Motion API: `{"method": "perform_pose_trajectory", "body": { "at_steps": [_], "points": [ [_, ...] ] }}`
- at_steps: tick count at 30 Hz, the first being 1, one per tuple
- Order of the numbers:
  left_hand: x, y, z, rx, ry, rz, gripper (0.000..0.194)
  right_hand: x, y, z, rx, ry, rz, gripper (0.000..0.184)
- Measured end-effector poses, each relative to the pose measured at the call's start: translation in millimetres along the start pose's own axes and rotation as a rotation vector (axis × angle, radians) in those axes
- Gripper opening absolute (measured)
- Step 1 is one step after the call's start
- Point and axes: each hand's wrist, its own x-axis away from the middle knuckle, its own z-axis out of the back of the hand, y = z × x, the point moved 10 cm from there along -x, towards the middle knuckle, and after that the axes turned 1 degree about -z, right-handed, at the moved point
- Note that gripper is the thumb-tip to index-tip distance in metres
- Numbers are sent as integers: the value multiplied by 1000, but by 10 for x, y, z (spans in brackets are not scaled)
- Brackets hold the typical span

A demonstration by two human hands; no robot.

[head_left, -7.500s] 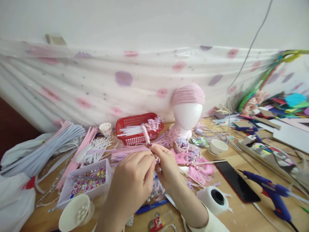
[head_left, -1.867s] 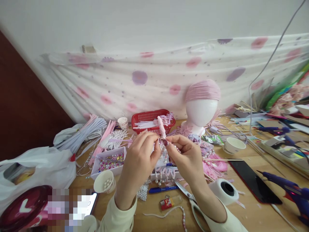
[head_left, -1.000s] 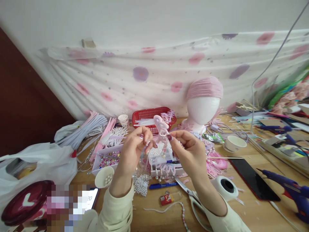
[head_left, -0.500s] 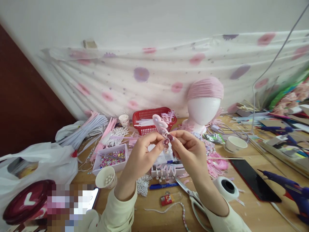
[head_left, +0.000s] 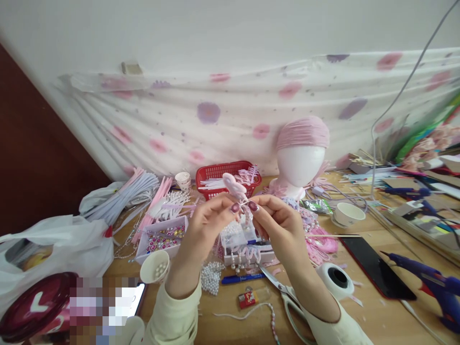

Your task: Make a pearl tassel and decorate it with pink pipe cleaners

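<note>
A pale pink fuzzy ornament with rounded loops, like bent pipe cleaner [head_left: 233, 186], is held up above the middle of the table. At its lower end, thin light strands [head_left: 245, 203] form a small bow-like tangle between my fingertips. My left hand [head_left: 210, 227] pinches this end from the left, thumb and forefinger closed. From the right, my right hand [head_left: 278, 223] grips the same end between thumb and fingers. Both thumbs are close together but apart. Just which strand each hand holds is hard to make out.
Behind stand a red basket [head_left: 201, 176] and a white mannequin head [head_left: 301, 165]. Below lie scissors [head_left: 278, 282], a blue pen [head_left: 242, 278] and pearl beads [head_left: 211, 278]. Rightward are a phone [head_left: 377, 268] and a glue gun [head_left: 427, 278]; a bead cup [head_left: 145, 267] stands left.
My thumbs have drawn slightly apart, showing the thin strands between them. The ornament has tilted and turned a little, and the whole view has shifted slightly.
</note>
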Motion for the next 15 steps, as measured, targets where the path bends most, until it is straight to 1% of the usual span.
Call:
{"method": "perform_pose_trajectory", "body": {
  "at_steps": [3, 5, 7, 9, 11, 15],
  "points": [
    [-24, -69, 67, 290, 52, 92, 24, 3, -7, -34, -12, -40, 16, 18],
    [-31, -102, 72, 437, 63, 147, 28, 12, -10, -67, -14, -74, 28, 19],
    [-35, -107, 66, 561, 69, 174, 31, 23, -6, -97, -2, -106, 35, 21],
    [-40, -103, 76, 637, 88, 180, 28, 31, 3, -126, 32, -140, 38, 22],
    [-45, -103, 103, 664, 126, 176, 26, 36, 15, -151, 67, -170, 39, 23],
    [-43, -139, 120, 745, 189, 200, 27, 48, 38, -183, 101, -218, 40, 25]
  ]
}}
